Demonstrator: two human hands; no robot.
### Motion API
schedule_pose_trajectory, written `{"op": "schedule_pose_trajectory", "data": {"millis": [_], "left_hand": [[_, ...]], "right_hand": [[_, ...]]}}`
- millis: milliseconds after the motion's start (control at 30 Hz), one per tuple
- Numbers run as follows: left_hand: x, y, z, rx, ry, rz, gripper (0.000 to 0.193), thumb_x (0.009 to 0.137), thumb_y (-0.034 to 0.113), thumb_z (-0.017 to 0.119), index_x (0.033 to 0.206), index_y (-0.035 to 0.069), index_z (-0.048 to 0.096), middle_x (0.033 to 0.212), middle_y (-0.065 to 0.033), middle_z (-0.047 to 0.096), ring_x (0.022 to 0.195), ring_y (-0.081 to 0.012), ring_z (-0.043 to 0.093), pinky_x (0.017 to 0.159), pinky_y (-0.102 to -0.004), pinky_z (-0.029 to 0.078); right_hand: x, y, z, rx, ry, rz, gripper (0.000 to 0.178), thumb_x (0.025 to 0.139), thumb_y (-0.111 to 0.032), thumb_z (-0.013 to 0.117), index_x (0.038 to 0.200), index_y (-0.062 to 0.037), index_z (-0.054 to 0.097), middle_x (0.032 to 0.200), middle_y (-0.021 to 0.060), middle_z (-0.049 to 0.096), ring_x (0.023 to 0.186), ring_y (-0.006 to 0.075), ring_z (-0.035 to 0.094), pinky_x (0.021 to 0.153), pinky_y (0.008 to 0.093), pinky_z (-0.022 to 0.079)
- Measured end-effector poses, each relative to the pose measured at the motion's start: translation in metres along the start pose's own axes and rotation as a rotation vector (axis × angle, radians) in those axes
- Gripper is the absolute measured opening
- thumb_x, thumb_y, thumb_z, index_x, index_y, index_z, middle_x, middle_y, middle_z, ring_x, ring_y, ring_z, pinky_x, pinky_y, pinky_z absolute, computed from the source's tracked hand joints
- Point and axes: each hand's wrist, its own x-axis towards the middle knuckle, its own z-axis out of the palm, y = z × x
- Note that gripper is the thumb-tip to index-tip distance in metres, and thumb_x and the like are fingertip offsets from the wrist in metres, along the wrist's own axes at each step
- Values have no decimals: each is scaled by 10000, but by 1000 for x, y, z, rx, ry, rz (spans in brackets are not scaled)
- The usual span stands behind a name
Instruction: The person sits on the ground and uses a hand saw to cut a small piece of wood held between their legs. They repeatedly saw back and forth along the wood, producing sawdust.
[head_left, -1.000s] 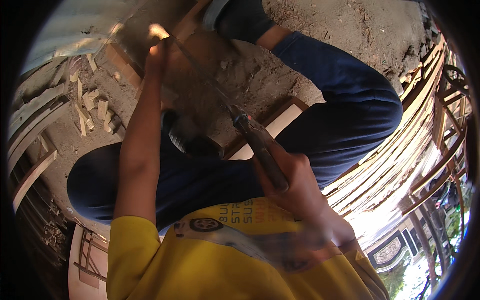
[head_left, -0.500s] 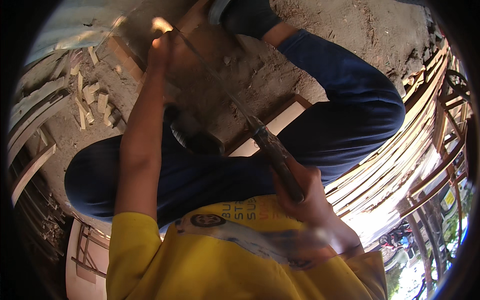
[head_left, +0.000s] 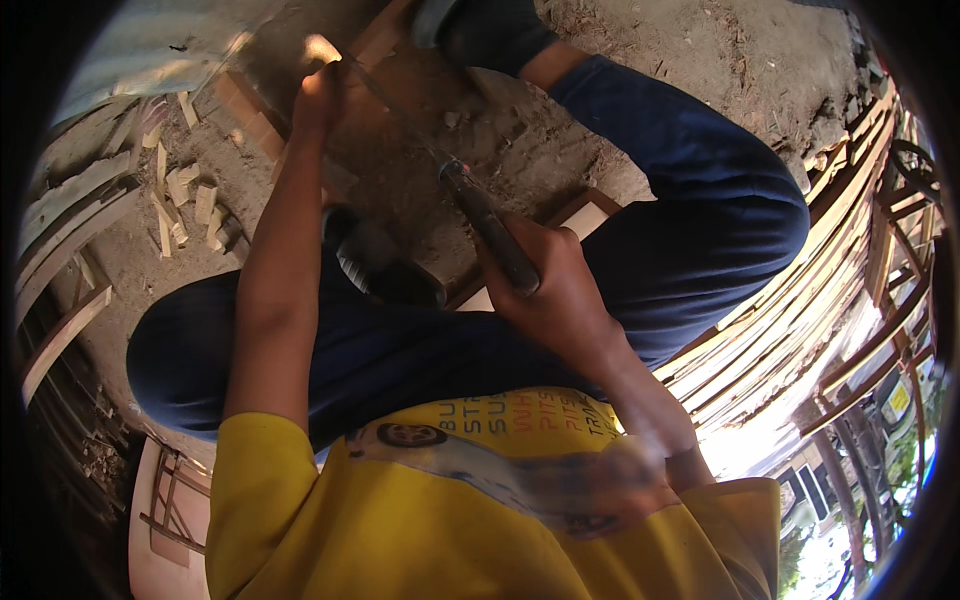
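My right hand [head_left: 545,275] is wrapped round the dark, straight handle [head_left: 490,230] of a long, narrow-bladed tool that looks like a handsaw. Its thin blade [head_left: 385,98], seen nearly edge-on, slants away to the upper left and ends close to my left hand [head_left: 318,98]. There the left arm is stretched out, with the fingers bent down in shadow beside a brown wooden board [head_left: 385,35]. What those fingers grip is hidden. A bright patch of light falls just beyond them.
My bent legs [head_left: 690,220] flank the dirt ground, with a dark shoe [head_left: 375,260] between them. A wood-edged panel [head_left: 580,220] lies under my right leg. Several wood offcuts [head_left: 205,205] are scattered on the left. Long wooden strips [head_left: 810,290] are stacked on the right.
My right hand has pushed the tool forward and to the upper left, away from my body, bringing the handle nearer my left hand. The left hand has hardly moved.
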Motion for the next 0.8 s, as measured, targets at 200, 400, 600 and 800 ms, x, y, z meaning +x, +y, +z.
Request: {"op": "schedule_pose_trajectory", "data": {"millis": [200,400,600,800], "left_hand": [[-2,-38,-10,44,51,-64,329,842,379,602,922,60,589,826,-196,661,778,-413,641,630,-489,511],[10,20,-19,186,-22,76,362,823,366,628,939,23,613,812,-204,672,769,-401,656,634,-469,524],[11,25,-37,-134,-315,-311,463,736,307,747,1042,-17,623,881,-145,669,816,-179,658,692,-374,511],[14,7,-46,-357,-184,-209,558,672,303,776,1109,8,593,914,-155,681,846,-258,678,713,-378,516]], "right_hand": [[-57,-11,-19,42,72,-15,144,855,-47,633,973,36,633,583,115,575,505,99,578,465,301,417],[25,6,18,31,60,-56,78,852,-38,634,857,35,607,569,111,563,490,94,538,457,301,406],[-74,2,-15,108,60,151,88,835,1,637,783,41,578,529,73,523,406,108,488,396,296,352],[-107,28,-54,-331,147,-176,61,774,25,643,757,30,584,509,62,452,370,176,464,366,309,295]]}}
